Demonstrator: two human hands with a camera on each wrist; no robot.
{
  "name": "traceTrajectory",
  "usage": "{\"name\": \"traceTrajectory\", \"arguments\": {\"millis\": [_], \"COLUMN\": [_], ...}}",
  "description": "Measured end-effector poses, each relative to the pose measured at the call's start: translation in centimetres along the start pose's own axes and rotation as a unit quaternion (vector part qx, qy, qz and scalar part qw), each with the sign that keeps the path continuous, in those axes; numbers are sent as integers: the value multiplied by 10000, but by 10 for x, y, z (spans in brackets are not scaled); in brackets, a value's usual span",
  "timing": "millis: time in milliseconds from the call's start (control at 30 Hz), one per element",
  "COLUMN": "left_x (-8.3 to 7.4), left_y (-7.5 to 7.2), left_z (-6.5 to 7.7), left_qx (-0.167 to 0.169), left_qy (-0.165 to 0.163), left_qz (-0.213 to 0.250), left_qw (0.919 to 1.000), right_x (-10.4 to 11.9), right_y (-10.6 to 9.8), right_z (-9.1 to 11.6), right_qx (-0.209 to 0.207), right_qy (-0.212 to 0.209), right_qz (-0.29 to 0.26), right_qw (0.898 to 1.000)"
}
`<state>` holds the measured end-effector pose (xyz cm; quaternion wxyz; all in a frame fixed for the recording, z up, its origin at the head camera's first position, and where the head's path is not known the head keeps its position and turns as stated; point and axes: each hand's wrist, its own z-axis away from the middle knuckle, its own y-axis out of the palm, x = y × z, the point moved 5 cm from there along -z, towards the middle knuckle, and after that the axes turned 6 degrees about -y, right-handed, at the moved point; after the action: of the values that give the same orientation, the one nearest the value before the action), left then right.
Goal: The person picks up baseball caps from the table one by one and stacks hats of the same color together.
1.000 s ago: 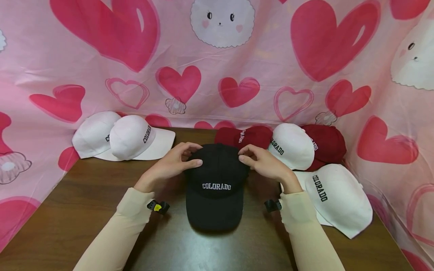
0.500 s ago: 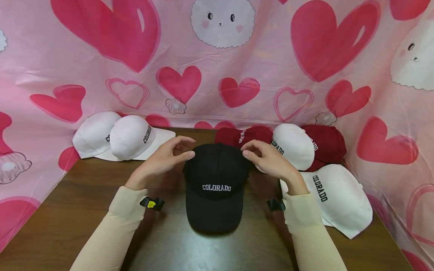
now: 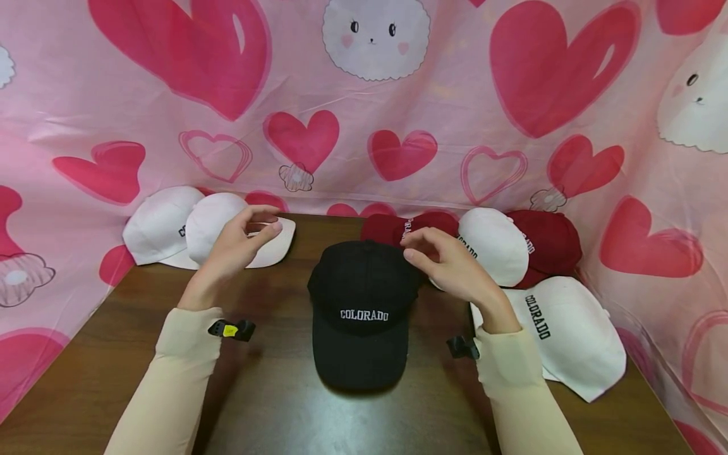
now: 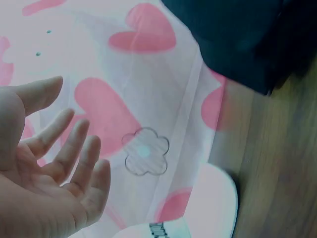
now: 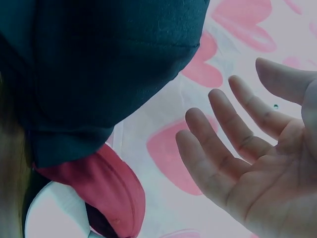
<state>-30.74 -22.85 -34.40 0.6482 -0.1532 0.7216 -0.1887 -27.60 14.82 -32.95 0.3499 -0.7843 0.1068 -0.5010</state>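
Note:
A black baseball cap (image 3: 364,284) with white COLORADO lettering sits on the table, its brim toward me. My left hand (image 3: 236,249) is in the air to the left of it, in front of a white cap's (image 3: 213,221) brim, fingers loosely bent around nothing. Close to the black cap's upper right side hovers my right hand (image 3: 449,265), relaxed and holding nothing. In the right wrist view the black cap (image 5: 109,59) stands apart from the right hand (image 5: 257,163). The left wrist view has the left hand (image 4: 54,168) bare, with the black cap (image 4: 247,44) at top right.
Another white cap (image 3: 156,224) overlaps the first at the back left. A red cap (image 3: 381,229) lies behind the black one. To the right are a white cap (image 3: 500,246), a red cap (image 3: 554,243) and a nearer white cap (image 3: 580,332) on the brown table (image 3: 318,420).
My left hand has come off the black cap and moved left toward the white caps. My right hand has lifted slightly away from the cap's side. The black cap stays in place.

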Motion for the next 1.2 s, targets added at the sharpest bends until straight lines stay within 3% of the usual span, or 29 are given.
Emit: {"name": "traceTrajectory", "arguments": {"millis": [267, 567, 833, 1067, 1200], "left_x": [22, 42, 58, 67, 72], "left_y": [-25, -52, -66, -73, -77], "left_z": [-3, -1, 0, 1, 1], "left_qx": [-755, -1783, -2022, -2289, -2387], "left_qy": [-342, -919, -1521, -1739, -1929], "left_qz": [415, 989, 1144, 1143, 1212], "left_qw": [9957, 9747, 9607, 9510, 9440], "right_x": [7, 16, 26, 47, 55], "right_y": [3, 7, 15, 23, 28], "right_z": [-1, -1, -1, 2, 5], "right_qx": [-109, -99, -58, 73, 208], "right_qy": [-265, -658, -983, -1450, -1430], "right_qz": [-99, 15, 137, 285, 440], "right_qw": [9995, 9978, 9950, 9890, 9885]}}
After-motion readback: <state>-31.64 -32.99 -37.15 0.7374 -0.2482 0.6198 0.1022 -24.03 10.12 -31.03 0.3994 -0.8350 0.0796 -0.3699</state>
